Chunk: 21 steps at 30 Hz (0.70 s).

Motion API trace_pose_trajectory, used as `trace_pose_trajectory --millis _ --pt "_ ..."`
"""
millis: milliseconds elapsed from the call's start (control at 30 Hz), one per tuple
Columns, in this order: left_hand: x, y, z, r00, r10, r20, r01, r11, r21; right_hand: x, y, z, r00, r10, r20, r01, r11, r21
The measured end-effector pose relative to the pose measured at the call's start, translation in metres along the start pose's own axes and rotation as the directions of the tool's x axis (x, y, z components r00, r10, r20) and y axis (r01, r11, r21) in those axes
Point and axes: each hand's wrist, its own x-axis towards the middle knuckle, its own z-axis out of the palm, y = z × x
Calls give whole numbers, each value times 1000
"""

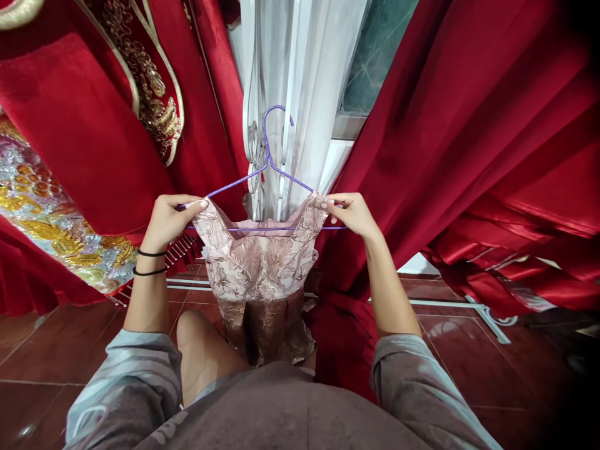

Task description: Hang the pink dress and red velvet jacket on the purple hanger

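A pink brocade dress [262, 265] with a metallic leaf pattern hangs on a purple wire hanger [268, 156] in front of me. My left hand [173, 219] pinches the dress's left shoulder strap at the hanger's end. At the other end, my right hand [351, 211] is closed on the right strap. The hanger's hook points up and its lower bar crosses the neckline. Below the bodice, the skirt falls towards my lap, and its lower end is hidden by my body.
Red garments with gold embroidery [159, 119] hang at the left. Deep red cloth [435, 112] drapes down the right side. Between them stand a white metal frame [250, 75] and a pale curtain [319, 81]. A white base bar [440, 304] lies low over the red tiled floor [37, 350].
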Motion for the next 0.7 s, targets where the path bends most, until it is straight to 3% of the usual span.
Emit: trace_pose_trajectory --millis 133,200,267,400,500,600,700 --pt "4 -2 6 970 94 -225 -118 988 -95 0 8 16 963 -3 -271 37 992 121" --pt "5 -2 6 943 136 -302 -157 987 -44 -3 11 19 948 15 -317 31 990 141" --pt "7 -5 6 950 145 -275 -133 989 62 -8 11 18 959 -3 -282 16 999 43" --pt "9 -13 6 992 113 -54 -100 974 204 -17 7 18 972 -116 -204 33 928 -371" --pt "7 -15 8 967 235 -96 -196 931 308 -28 7 19 949 -214 -230 79 872 -483" --pt "-4 -17 10 918 334 -213 -239 896 374 -56 20 18 913 -216 -346 34 886 -463" --pt "-31 -34 18 858 359 -368 -218 902 372 -116 55 10 886 -40 -462 -171 897 -406"
